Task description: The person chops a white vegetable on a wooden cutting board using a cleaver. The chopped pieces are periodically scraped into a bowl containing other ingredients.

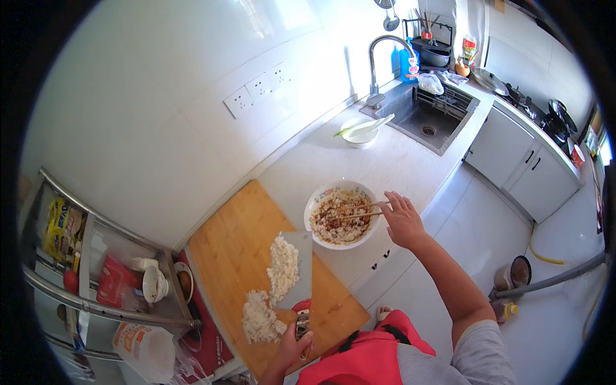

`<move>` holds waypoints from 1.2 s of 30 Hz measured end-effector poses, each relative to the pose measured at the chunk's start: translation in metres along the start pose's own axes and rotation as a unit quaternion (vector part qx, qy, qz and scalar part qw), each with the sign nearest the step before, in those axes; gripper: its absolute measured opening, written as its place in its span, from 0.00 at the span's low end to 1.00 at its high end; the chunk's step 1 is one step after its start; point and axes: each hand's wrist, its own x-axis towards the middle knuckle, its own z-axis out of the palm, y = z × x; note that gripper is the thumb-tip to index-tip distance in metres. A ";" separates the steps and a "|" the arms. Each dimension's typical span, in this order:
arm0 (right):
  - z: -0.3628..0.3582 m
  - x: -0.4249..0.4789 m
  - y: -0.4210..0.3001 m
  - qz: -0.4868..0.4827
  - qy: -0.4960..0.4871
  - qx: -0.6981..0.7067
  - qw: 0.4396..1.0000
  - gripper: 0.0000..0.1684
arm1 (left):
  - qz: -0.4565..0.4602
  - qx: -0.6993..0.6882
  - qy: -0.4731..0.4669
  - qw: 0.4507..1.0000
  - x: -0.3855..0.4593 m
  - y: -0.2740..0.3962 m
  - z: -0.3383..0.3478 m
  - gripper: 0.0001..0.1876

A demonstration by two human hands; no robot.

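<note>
My left hand [292, 347] grips the handle of a cleaver whose broad grey blade [302, 269] lies over a wooden cutting board [332, 308]. A heap of chopped white food [283, 264] covers part of the blade. Beside it on the board sits a second chopped white heap [260, 317]. Beyond the board stands a white floral bowl [315, 236] of pale crumbly mixture with brown sauce. Two wooden chopsticks [353, 216] rest in it, pointing toward my right hand [403, 219]. That hand has its fingers spread at the chopstick ends; whether it touches them is unclear.
A small white bowl [361, 140] with a white spoon and a green-tipped stalk across it stands near the steel sink [423, 120] and faucet [373, 67]. A metal rack [115, 303] with bowls and packages flanks the board at left. Farther right is a stove [529, 108].
</note>
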 end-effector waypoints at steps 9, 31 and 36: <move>0.038 0.034 0.034 -0.041 -0.140 0.004 0.989 0.11 | -0.002 -0.052 -0.085 0.995 0.086 0.062 0.030 0.10; 0.004 -0.046 -0.043 -0.031 -0.196 0.344 0.918 0.12 | -0.112 0.134 -0.147 0.974 0.119 0.122 0.011 0.08; 0.011 -0.044 -0.042 -0.025 -0.198 0.336 0.921 0.11 | -0.117 0.150 -0.132 0.973 0.108 0.135 0.008 0.08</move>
